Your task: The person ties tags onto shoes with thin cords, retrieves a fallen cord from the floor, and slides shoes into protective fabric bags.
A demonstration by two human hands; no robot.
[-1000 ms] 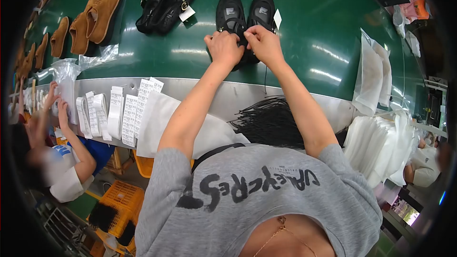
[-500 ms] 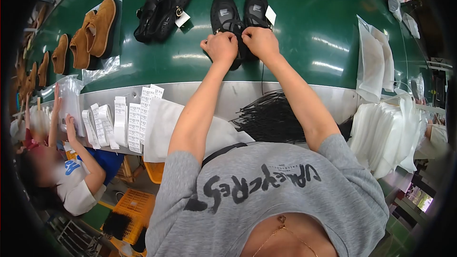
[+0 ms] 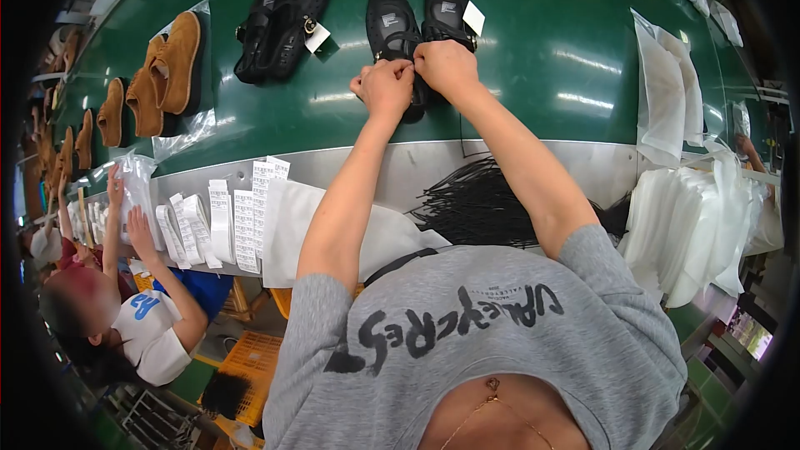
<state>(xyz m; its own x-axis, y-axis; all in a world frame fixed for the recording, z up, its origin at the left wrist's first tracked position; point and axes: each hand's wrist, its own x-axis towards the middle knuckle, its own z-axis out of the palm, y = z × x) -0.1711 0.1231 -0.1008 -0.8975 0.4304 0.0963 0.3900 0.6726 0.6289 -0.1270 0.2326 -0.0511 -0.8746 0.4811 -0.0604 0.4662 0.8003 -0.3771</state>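
While our two hands meet over the near end of a pair of black shoes [image 3: 391, 20], we see that pair at twelve o'clock on the green table [image 3: 533, 58], toes pointing away from us. Our left hand [image 3: 387, 87] has its thumb and fingertips drawn narrowly together by the straps; we cannot tell what, if anything, they pinch. Our right hand [image 3: 447, 67] is curled close beside it, and we cannot make out what its hidden fingertips hold. A white tag [image 3: 473, 18] sticks out toward one o'clock.

At eleven o'clock we have a second black pair [image 3: 293, 25], and at ten o'clock several brown shoes [image 3: 177, 67]. Printed label strips [image 3: 244, 225] lie at nine o'clock along the metal edge. Toward three o'clock, we see a bundle of black cords [image 3: 475, 212] close by and a stack of white sheets [image 3: 687, 225] farther out. At eight o'clock a co-worker [image 3: 158, 325] has both hands raised near clear plastic [image 3: 137, 175]; an orange crate [image 3: 252, 367] is at seven.
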